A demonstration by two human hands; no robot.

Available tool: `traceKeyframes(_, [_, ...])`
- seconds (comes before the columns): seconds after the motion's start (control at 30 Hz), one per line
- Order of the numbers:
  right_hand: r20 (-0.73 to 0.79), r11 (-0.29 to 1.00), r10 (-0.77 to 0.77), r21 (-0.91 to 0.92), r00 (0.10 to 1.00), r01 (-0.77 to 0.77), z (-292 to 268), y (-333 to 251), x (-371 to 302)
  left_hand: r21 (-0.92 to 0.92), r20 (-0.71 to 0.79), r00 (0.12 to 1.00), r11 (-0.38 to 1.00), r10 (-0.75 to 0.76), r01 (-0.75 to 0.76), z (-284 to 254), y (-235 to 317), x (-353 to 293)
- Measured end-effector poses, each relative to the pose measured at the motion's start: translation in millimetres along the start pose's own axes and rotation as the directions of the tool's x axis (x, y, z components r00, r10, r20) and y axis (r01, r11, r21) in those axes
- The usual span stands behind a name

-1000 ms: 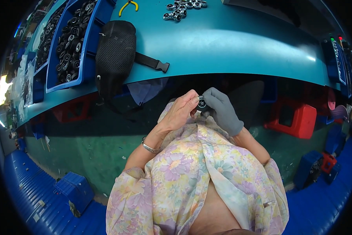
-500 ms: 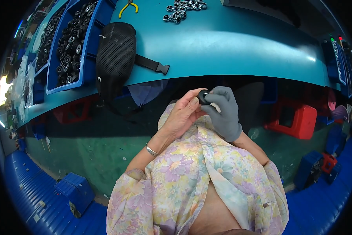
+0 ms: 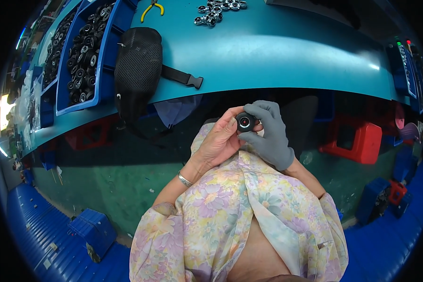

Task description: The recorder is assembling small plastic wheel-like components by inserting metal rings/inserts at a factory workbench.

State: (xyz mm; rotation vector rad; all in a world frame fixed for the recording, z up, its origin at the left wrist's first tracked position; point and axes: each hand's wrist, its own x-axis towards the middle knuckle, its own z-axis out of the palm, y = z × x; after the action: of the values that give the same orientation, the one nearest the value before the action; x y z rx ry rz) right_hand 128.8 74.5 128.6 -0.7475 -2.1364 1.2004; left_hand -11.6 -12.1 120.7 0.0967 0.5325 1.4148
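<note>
Between my two hands, above my lap, is a small black wheel (image 3: pixel 245 122) with a shiny metal ring and a dark reddish centre, its round face turned up. My bare left hand (image 3: pixel 221 136) grips it from the left, thumb and fingers at its edge. My right hand (image 3: pixel 270 134), in a grey glove, holds the opposite edge, with fingers above and thumb below. On the table's far side lie several chrome-and-black wheel parts (image 3: pixel 211 18), out of reach of both hands.
Across the front runs a teal table (image 3: pixel 268 61). A black mesh bag (image 3: pixel 138 66) with a buckle strap (image 3: pixel 188 80) lies on it, beside a blue bin (image 3: pixel 100 91) of black wheels. Yellow-handled pliers (image 3: pixel 152 10) lie farther back. A red stool (image 3: pixel 366 143) stands at right.
The gloved fingers have moved off the wheel's face to its rim. The wheel's face now shows turned upward; the left hand keeps its hold.
</note>
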Motion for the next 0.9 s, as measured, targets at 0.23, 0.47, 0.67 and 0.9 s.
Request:
traceKeyframes(0.23, [-0.006,0.999,-0.023,0.031,1.0,0.023,0,0,-1,-0.023,0.02,1.0,1.0,-0.002,0.002,-3,-5,-1])
traceKeyframes(0.47, [0.017,0.996,-0.003,0.094,1.0,0.002,2,-2,3,-0.047,0.068,0.998,0.999,0.002,0.001,-6,1,-1])
traceKeyframes(0.67, [-0.014,0.93,0.171,0.331,0.985,-0.157,5,9,-5,0.203,-0.003,0.979,0.959,0.202,-0.197,-3,30,-10])
traceKeyframes(0.9, [-0.095,0.914,0.217,0.369,0.971,-0.169,-7,15,-10,0.682,0.683,0.268,-0.724,0.68,0.099,39,248,-70])
